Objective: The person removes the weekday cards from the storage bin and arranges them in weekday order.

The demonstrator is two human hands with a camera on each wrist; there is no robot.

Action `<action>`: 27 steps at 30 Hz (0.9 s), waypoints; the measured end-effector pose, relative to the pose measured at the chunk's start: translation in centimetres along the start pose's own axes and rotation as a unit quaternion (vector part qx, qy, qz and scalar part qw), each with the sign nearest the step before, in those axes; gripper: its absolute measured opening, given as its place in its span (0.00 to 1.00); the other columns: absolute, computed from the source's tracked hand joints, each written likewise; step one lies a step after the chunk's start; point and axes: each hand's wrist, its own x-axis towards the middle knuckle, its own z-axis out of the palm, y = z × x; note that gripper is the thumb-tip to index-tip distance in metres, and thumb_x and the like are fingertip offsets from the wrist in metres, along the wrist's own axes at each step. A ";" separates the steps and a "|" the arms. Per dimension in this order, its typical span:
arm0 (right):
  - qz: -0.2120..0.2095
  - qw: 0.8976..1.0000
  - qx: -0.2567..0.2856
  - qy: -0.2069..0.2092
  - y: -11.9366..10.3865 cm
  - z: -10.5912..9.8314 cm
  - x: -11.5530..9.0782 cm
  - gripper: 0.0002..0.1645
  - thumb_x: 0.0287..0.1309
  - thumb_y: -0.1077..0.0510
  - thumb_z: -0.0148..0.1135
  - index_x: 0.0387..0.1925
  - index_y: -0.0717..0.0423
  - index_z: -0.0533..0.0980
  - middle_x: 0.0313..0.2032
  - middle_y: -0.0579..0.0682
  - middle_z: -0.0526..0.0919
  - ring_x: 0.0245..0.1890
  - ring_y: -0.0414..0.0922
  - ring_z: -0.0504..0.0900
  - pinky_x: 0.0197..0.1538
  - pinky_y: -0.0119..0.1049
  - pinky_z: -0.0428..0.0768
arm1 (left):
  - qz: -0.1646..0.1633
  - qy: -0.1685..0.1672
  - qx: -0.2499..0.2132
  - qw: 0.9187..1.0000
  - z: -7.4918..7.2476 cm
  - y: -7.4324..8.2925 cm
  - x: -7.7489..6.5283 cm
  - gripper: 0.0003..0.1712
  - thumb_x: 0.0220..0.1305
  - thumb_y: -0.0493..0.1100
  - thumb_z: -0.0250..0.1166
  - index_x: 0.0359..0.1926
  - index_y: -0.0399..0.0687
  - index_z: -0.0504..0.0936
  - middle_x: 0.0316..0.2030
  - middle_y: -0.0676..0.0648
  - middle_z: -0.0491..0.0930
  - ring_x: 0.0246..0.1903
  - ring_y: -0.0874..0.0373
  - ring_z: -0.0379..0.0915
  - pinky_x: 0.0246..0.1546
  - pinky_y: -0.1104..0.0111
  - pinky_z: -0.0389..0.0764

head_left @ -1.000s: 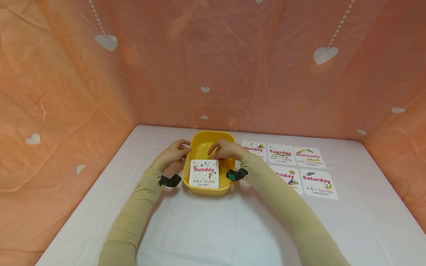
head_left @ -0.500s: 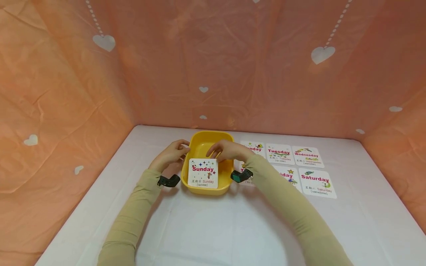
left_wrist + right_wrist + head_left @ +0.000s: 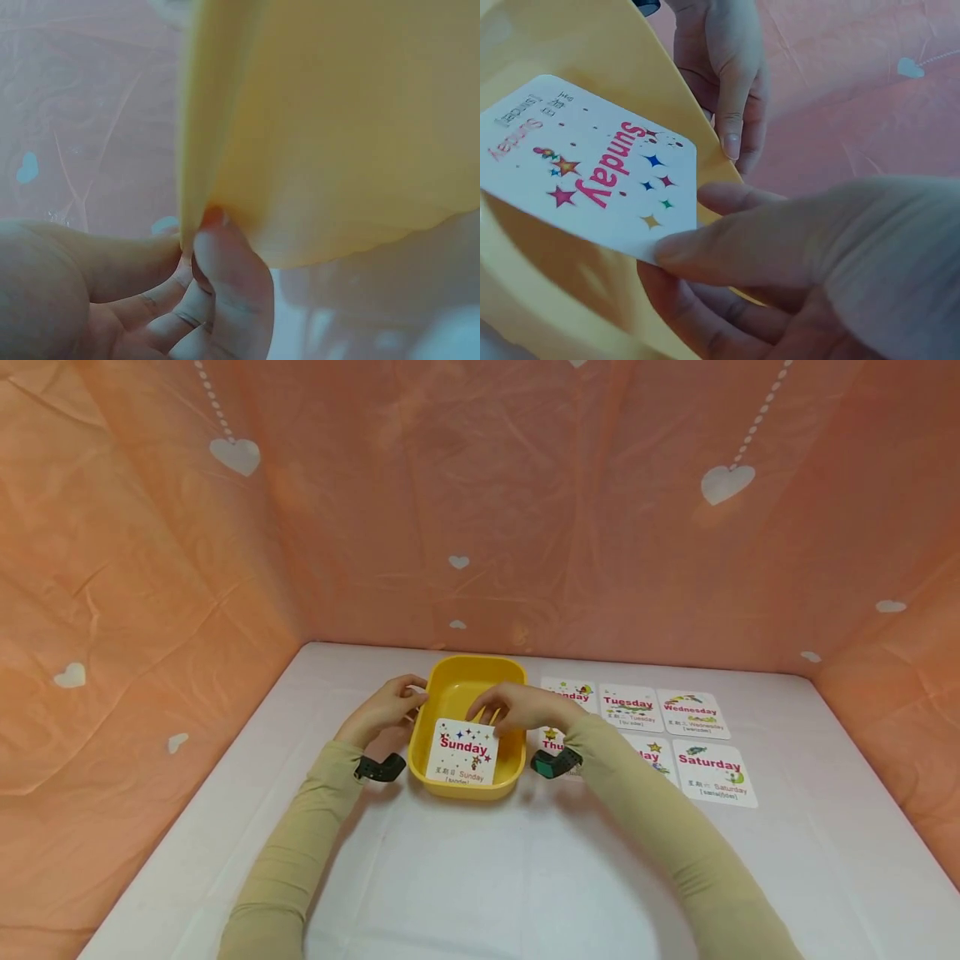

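A yellow plastic basin (image 3: 457, 693) stands on the white-covered table. At its left rim is my left hand (image 3: 386, 706); in the left wrist view thumb and finger pinch the yellow wall (image 3: 330, 135) from both sides. Over the basin, my right hand (image 3: 517, 706) pinches a white card marked "Sunday" (image 3: 463, 752) by its upper right corner. The thumb lies on the card's printed face and the fingers behind it, as the right wrist view shows. Slightly tilted, the Sunday card (image 3: 585, 161) sits within the basin's outline, its lower edge partly cut off by the near rim.
Right of the basin, day cards lie in two rows: Monday (image 3: 577, 692), Tuesday (image 3: 630, 707) and Wednesday (image 3: 692, 712) at the back, Thursday (image 3: 551, 745), Friday (image 3: 652, 752) and Saturday (image 3: 714, 772) in front. My right sleeve partly covers the nearer ones. An orange curtain (image 3: 480, 510) encloses the table.
The Sunday card has shifted slightly right and tilted, and its bottom edge has dropped behind the near rim. My right hand has moved a little right with it. My left hand stays at the basin's rim.
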 end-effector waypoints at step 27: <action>-0.008 0.987 0.063 0.151 0.4 -1.7 -3.6 0.17 0.56 0.69 0.61 0.49 0.59 0.80 0.43 0.51 0.83 0.38 0.48 0.81 0.45 0.41 0.80 | 0.003 -0.008 -0.015 1.000 0.1 -0.1 0.2 0.20 0.73 0.41 0.52 0.61 0.36 0.66 0.39 0.39 0.77 0.31 0.52 0.76 0.31 0.66 0.79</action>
